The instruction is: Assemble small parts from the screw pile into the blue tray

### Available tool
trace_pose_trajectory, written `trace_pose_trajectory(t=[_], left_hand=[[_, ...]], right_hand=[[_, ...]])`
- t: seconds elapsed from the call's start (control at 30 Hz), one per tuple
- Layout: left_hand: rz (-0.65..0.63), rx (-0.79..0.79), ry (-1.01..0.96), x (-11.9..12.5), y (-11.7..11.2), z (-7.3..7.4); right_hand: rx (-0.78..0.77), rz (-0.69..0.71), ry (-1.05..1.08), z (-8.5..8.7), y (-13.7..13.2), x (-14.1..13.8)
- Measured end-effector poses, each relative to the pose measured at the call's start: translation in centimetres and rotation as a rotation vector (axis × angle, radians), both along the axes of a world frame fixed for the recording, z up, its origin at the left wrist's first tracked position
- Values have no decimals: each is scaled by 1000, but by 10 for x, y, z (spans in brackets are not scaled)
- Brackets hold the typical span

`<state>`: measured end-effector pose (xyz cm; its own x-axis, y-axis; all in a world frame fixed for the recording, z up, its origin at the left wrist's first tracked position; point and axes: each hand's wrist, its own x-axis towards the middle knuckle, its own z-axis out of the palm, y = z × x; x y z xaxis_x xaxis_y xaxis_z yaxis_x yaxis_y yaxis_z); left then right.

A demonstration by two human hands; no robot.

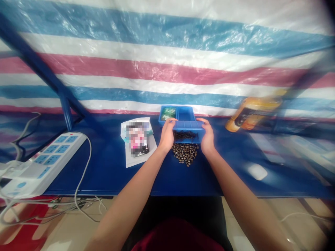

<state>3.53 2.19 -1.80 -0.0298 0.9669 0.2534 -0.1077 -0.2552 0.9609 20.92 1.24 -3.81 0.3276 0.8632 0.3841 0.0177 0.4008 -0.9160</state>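
Between my two hands a blue plastic bin (188, 124) is tipped toward me, its opening facing down and forward. Dark screws (185, 134) lie inside it, and a pile of brassy screws (185, 153) is heaped on the table just below its lip. My left hand (167, 134) grips the bin's left side, with the fingers over the top. On the opposite side my right hand (207, 136) is wrapped round the wall. Right behind stands another blue bin (186, 113) with a divider and a green packet (168, 113) in its left compartment.
A phone (142, 150) with a blurred screen lies on a white plastic bag (131, 161) at left. Farther left is a white power strip (49, 158) with trailing cords. Orange-yellow bottles (242, 113) and a white earbud-case-like object (258, 171) are to the right on the blue table (104, 177).
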Motion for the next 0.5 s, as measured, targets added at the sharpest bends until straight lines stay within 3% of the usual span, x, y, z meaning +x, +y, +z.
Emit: trace_pose_trajectory(t=[0.5], left_hand=[[10,31,38,-1,-3,5]], right_hand=[[-5,19,-16,2,-1,1]])
